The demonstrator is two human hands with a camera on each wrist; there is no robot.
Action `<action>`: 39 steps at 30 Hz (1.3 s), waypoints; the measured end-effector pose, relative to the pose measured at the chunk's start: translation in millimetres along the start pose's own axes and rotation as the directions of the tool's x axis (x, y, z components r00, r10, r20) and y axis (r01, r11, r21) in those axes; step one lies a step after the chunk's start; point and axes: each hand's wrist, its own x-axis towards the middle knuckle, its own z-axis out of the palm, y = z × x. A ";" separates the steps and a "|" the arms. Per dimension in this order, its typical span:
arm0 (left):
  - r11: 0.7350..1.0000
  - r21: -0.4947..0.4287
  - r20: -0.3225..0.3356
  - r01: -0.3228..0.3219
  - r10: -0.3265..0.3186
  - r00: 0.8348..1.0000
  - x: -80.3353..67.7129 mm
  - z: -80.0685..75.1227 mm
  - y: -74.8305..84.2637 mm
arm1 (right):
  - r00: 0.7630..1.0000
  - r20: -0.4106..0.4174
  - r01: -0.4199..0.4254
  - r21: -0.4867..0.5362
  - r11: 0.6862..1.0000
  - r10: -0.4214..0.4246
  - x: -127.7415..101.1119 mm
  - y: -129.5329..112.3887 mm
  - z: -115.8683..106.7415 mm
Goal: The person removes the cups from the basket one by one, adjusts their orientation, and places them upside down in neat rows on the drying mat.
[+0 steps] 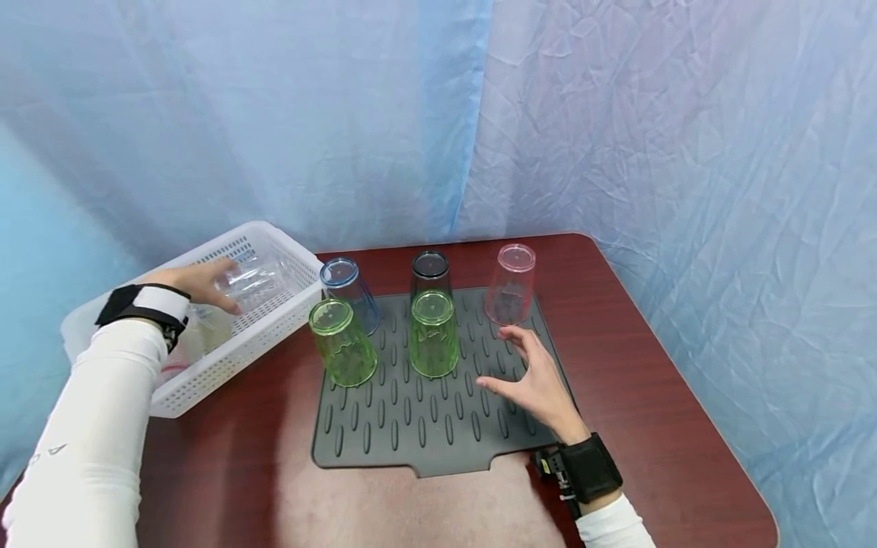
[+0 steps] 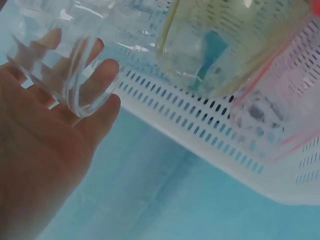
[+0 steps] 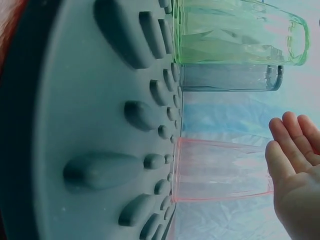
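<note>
Your left hand [image 1: 199, 283] grips a clear cup [image 1: 252, 278] over the basket [image 1: 274, 335] (white, perforated); your right hand [image 1: 537, 380] hovers, grip spread.

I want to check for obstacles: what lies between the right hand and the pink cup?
Nothing: in the head view only bare ribbed mat separates the right hand from the upside-down pink cup. The right wrist view agrees.

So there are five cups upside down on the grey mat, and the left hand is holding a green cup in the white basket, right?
Not quite: the cup held by the left hand in the white basket is clear, not green, as the head view shows. The rest stands.
</note>
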 end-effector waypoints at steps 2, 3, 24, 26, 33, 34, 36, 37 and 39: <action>1.000 0.012 -0.023 -0.011 0.011 1.000 -6.1 -3.0 2.7 | 1.000 0.000 0.005 0.005 1.000 -0.005 0.1 0.0 0.1; 1.000 0.018 -0.037 -0.018 0.019 0.999 -9.0 -4.3 4.2 | 1.000 0.001 0.003 0.007 1.000 -0.003 0.2 -0.1 0.0; 0.965 0.022 -0.260 -0.262 0.258 0.930 -80.7 27.1 46.6 | 0.999 -0.012 0.043 0.012 0.999 -0.043 -2.8 -6.5 6.6; 0.955 0.026 -0.280 -0.295 0.290 0.915 -87.4 38.4 50.7 | 0.999 -0.009 0.049 0.014 0.999 -0.049 -3.1 -7.2 8.2; 0.935 0.049 -0.333 -0.350 0.346 0.877 -107.1 71.8 67.1 | 0.997 -0.006 0.080 0.008 0.997 -0.079 -2.3 12.2 17.6; 0.930 0.059 -0.339 -0.362 0.360 0.869 -109.0 76.0 68.9 | 0.997 -0.006 0.081 0.006 0.997 -0.081 -2.3 17.2 18.9; 0.917 0.075 -0.348 -0.391 0.392 0.852 -112.0 85.0 73.3 | 0.996 -0.004 0.085 0.013 0.996 -0.085 -2.2 27.0 21.1; 0.910 0.079 -0.351 -0.407 0.408 0.843 -113.0 89.8 75.8 | 0.996 -0.004 0.091 0.017 0.996 -0.090 -2.2 29.4 21.7; 0.895 0.087 -0.350 -0.437 0.438 0.828 -113.4 100.3 80.6 | 0.994 -0.008 0.113 0.030 0.993 -0.113 -2.5 32.6 23.4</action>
